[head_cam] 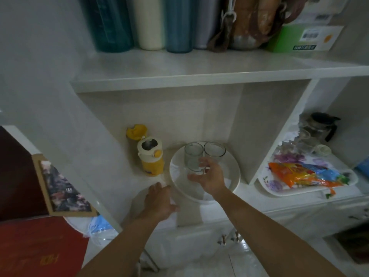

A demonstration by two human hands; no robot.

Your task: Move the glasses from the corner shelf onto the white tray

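Right hand point(207, 176) wraps near glass point(193, 158) low on wall, over white tray point(233, 176); second glass point(214, 149) touching, just far-right. Left hand point(157, 202) loosely open, flat on shelf point(123, 176), near-left of tray. Glass looks light, rigid, slick, breakable, so grip mid-wall, not rim.

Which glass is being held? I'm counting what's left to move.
The left glass, gripped by the right hand over the white tray; the right glass stands untouched behind.

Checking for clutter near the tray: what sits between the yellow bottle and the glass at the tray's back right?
In the head view, only the other glass, held by the right hand, stands between the yellow bottle and the rear glass.
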